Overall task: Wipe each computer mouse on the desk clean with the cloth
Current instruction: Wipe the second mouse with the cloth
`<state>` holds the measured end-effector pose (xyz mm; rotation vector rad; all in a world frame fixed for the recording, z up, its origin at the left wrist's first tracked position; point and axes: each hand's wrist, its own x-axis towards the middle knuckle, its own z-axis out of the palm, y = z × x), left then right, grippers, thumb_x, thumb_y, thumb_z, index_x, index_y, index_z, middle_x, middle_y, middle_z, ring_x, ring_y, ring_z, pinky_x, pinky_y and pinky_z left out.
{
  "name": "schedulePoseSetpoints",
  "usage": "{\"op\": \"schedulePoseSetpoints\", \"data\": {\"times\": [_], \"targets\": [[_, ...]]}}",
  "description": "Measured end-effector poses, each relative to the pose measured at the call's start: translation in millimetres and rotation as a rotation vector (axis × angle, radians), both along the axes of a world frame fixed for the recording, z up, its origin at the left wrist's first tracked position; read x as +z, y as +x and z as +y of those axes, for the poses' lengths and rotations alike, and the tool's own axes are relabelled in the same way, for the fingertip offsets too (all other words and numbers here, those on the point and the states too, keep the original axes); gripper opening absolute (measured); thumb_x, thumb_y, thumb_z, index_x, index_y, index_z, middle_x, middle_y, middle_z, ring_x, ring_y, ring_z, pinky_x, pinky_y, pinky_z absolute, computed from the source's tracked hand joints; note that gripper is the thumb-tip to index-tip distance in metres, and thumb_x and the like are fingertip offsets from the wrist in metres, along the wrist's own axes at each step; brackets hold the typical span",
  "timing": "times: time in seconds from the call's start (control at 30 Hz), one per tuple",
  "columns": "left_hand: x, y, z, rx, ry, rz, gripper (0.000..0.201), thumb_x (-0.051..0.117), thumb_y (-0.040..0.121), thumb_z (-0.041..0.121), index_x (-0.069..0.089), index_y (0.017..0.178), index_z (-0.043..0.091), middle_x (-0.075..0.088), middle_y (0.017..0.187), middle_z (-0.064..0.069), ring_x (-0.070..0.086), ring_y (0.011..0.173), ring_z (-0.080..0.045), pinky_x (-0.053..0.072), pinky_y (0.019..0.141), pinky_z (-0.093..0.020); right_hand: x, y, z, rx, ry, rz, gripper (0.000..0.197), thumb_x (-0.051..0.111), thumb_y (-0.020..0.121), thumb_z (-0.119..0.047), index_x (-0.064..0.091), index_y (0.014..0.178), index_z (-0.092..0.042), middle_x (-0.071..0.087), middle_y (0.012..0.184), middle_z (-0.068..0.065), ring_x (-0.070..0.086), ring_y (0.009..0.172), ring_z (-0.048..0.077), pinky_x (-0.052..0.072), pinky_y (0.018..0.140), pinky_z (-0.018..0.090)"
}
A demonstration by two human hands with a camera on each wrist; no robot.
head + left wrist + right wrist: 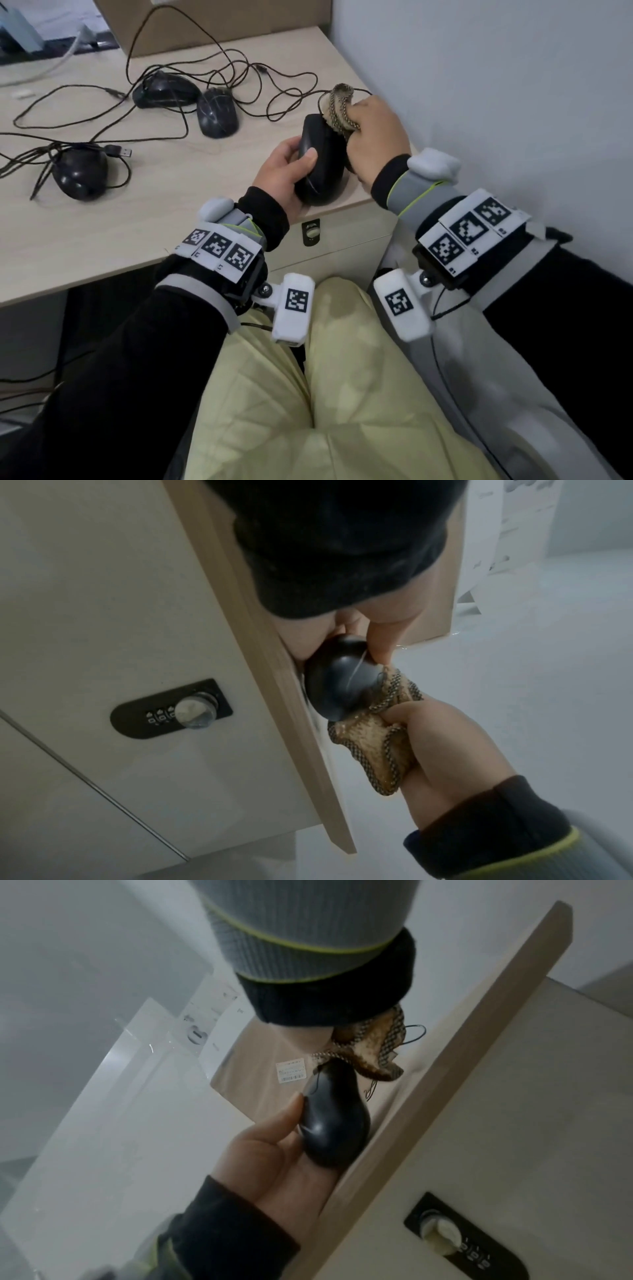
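Observation:
My left hand (287, 171) grips a black wired mouse (318, 161) at the desk's near right corner, thumb on its top; the same mouse (337, 680) (334, 1123) shows in both wrist views, tipped on its side. My right hand (375, 137) holds a bunched tan cloth (339, 108) with dark patterned edging and presses it against the mouse's front end. The cloth (373, 748) (373, 1053) touches the mouse. Three more black mice lie on the desk: one at the left (80, 173), two side by side further back (164, 90) (217, 113).
Tangled black cables (239, 78) run across the light wood desk (137, 222). A cardboard box (212, 24) stands at the back. A white wall (496, 85) is close on the right. Under the desk corner is a drawer unit with a combination lock (311, 232).

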<state>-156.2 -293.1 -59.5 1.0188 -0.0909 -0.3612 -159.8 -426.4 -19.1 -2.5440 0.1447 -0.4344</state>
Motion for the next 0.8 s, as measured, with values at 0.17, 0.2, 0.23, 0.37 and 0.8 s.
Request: {"op": "schedulePoseSetpoints", "data": {"times": [0.17, 0.2, 0.23, 0.37, 0.8], "targets": [[-1.3, 1.0, -0.7, 0.017, 0.011, 0.005, 0.027, 0.045, 0.091, 0.001, 0.043, 0.119, 0.002, 0.058, 0.097, -0.016, 0.061, 0.084, -0.026, 0.053, 0.083, -0.043, -4.2, -17.1, 11.3, 0.064, 0.037, -0.154, 0.043, 0.036, 0.076, -0.006, 0.066, 0.105, -0.014, 0.056, 0.119, 0.009, 0.053, 0.105, 0.032, 0.046, 0.082, 0.036], [-1.1, 1.6, 0.1, 0.009, 0.006, 0.011, 0.020, 0.041, 0.095, 0.000, 0.045, 0.114, 0.003, 0.058, 0.096, -0.016, 0.061, 0.082, -0.026, 0.054, 0.080, -0.043, -7.9, -22.1, 14.7, 0.087, 0.008, -0.174, 0.042, 0.036, 0.074, -0.008, 0.067, 0.102, -0.014, 0.057, 0.117, 0.009, 0.053, 0.102, 0.033, 0.046, 0.079, 0.037], [-1.2, 2.0, 1.2, 0.002, 0.007, 0.021, 0.016, 0.038, 0.097, 0.001, 0.048, 0.108, 0.005, 0.059, 0.094, -0.015, 0.062, 0.080, -0.025, 0.055, 0.076, -0.042, -12.4, -27.0, 18.0, 0.105, -0.038, -0.183, 0.041, 0.038, 0.073, -0.009, 0.068, 0.100, -0.015, 0.058, 0.115, 0.008, 0.053, 0.100, 0.034, 0.047, 0.077, 0.037], [-0.4, 1.8, 4.4, -0.018, 0.014, 0.020, 0.024, 0.042, 0.095, 0.000, 0.045, 0.118, 0.001, 0.058, 0.099, -0.017, 0.061, 0.084, -0.026, 0.053, 0.081, -0.045, -18.1, -23.5, 18.0, 0.083, -0.168, -0.142, 0.039, 0.042, 0.075, -0.003, 0.065, 0.104, -0.016, 0.053, 0.118, 0.010, 0.051, 0.100, 0.035, 0.046, 0.075, 0.038], [4.9, 1.1, 0.5, 0.003, -0.046, 0.095, 0.028, 0.036, 0.100, 0.009, 0.039, 0.127, 0.003, 0.058, 0.103, -0.017, 0.059, 0.093, -0.029, 0.050, 0.089, -0.043, -9.1, -6.9, 20.5, 0.212, -0.110, -0.006, 0.051, 0.036, 0.081, -0.005, 0.052, 0.128, -0.016, 0.044, 0.140, 0.007, 0.049, 0.118, 0.030, 0.041, 0.090, 0.034]]}}
